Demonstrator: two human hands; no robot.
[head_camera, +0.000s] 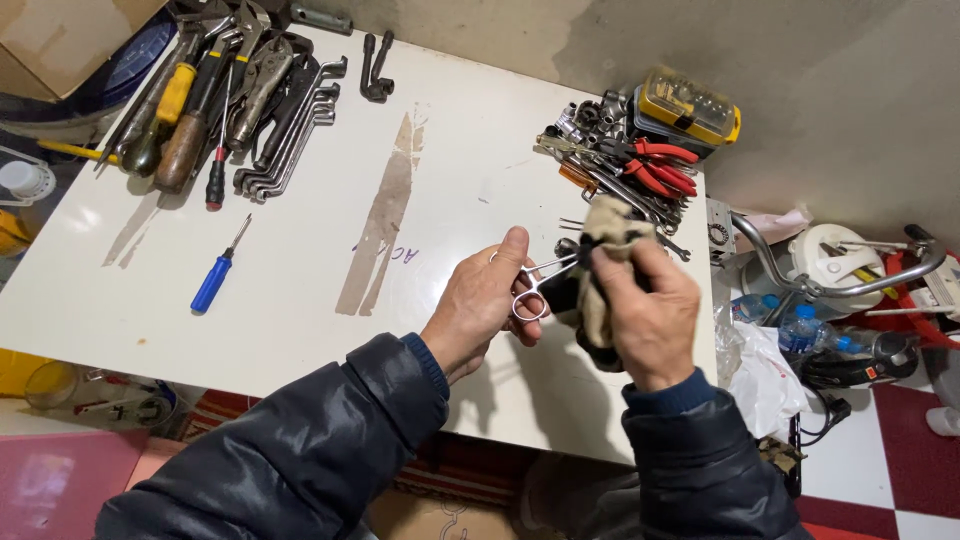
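The white table (300, 300) fills most of the frame. Tools already lie in two heaps on it: wrenches and pliers (240, 100) at upper left, red-handled pliers and sockets (640, 160) at upper right; a blue screwdriver (215, 275) lies alone at left. At centre right, your left hand (480, 305) pinches the ring handles of the small steel scissors (540, 285), held above the table. Your right hand (650, 315) is closed around a dirty rag (610, 235), pressed over the blades. By my judgement the wiping is midway: the handles show bare, the blades are hidden under cloth.
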